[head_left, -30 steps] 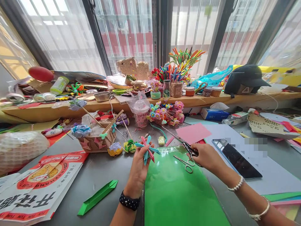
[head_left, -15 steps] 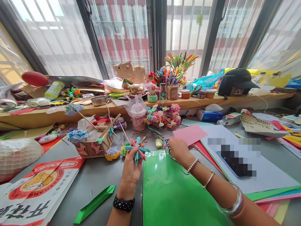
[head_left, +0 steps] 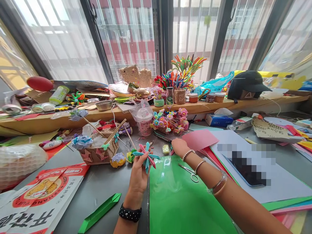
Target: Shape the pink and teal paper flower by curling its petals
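Note:
My left hand (head_left: 140, 169) pinches a folded-paper flower (head_left: 145, 156) with pink and teal pointed petals, held upright above the left edge of a glossy green sheet (head_left: 185, 201). Past the sheet's far edge, my right hand (head_left: 180, 148) is curled at the end of a dark long tool (head_left: 163, 136) lying on the table. Its fingertips are mostly hidden, so I cannot make out what they grip. Small scissors (head_left: 188, 171) lie on the green sheet under my right forearm. A small yellowish wrapped block (head_left: 165, 149) sits just left of that hand.
Left of the flower stand a cardboard basket (head_left: 97, 157) with paper flowers and a purple-yellow flower (head_left: 118, 160). A folded green paper strip (head_left: 99, 213) lies nearer me. Rightward are pink paper (head_left: 201, 140) and a paper stack (head_left: 273, 182) bearing a phone (head_left: 246, 169). Behind is a lidded cup (head_left: 144, 125).
The scissors have left my right hand and now lie on the green sheet. That hand has moved slightly forward to the dark tool. My left hand still holds the flower, turned a little.

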The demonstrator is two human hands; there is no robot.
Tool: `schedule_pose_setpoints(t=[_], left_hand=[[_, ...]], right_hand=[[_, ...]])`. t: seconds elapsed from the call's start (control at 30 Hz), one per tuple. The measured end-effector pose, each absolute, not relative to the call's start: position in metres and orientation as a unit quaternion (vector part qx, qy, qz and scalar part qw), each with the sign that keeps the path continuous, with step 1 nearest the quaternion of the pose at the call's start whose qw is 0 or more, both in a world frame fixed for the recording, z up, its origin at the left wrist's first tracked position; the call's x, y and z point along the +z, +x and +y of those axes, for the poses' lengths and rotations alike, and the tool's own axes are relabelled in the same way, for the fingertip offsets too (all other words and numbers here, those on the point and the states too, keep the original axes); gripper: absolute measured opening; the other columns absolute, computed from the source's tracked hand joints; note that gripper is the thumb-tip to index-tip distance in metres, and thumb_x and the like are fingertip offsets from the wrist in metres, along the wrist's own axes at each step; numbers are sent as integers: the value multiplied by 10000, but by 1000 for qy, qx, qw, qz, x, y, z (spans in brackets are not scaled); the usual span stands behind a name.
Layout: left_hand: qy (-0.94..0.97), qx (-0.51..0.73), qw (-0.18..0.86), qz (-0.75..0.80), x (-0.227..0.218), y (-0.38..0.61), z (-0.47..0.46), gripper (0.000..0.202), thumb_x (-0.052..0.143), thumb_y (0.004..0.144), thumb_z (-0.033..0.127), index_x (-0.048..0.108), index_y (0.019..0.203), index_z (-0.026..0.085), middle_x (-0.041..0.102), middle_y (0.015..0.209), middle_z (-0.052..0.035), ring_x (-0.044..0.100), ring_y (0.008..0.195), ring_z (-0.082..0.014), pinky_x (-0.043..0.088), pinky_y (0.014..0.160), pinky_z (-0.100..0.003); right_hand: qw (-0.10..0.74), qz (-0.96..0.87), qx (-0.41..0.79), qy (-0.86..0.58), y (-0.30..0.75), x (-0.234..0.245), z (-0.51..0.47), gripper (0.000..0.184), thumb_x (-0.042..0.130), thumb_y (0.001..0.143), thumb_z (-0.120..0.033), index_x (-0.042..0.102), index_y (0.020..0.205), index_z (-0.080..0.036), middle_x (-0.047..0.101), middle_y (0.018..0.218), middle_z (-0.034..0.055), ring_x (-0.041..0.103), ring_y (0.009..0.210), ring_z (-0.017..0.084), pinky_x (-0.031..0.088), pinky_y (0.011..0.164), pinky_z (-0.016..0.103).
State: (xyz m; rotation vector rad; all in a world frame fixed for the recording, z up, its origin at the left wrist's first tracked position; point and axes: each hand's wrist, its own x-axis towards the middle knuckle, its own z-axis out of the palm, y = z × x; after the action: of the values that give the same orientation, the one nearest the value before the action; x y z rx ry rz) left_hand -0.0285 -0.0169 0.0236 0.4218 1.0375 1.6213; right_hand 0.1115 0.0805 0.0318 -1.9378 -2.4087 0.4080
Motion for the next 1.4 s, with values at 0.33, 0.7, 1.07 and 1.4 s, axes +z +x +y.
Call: schedule_pose_setpoints(t=[0.33,0.7,1.07,1.4], left_hand=[[295,637,596,388,21,-16,-23,406,698,622,193,584,1010,235,691,888,-23,607,935,-192,454,790,-261],[419,591,586,362,6,-4,-21,378,706,619,244,583,976,223,655,948,-48,610,868,-217,437,736,-298],[416,579,605,353,1,3,-19,592,781,478,399,588,1000,201,603,1010,-96,615,870,-277,490,724,-356],[390,549,623,398,11,5,-24,419,740,590,311,576,964,216,653,824,-18,644,655,-167,483,684,-300]], right_hand=[[206,-801,338,-450,142,25,11,366,251,942,-336,554,946,-131,651,906,49,623,778,111,485,675,215],[421,-615,550,-376,156,8,-10,265,618,724,-373,593,837,-135,636,731,21,574,619,117,467,552,232],[518,-726,209,-402,168,3,-17,143,489,815,-143,564,927,-189,637,924,60,593,855,176,504,697,291],[524,-746,132,-389,170,-1,-14,138,458,811,-97,553,844,-192,609,817,43,586,794,176,503,655,296]])
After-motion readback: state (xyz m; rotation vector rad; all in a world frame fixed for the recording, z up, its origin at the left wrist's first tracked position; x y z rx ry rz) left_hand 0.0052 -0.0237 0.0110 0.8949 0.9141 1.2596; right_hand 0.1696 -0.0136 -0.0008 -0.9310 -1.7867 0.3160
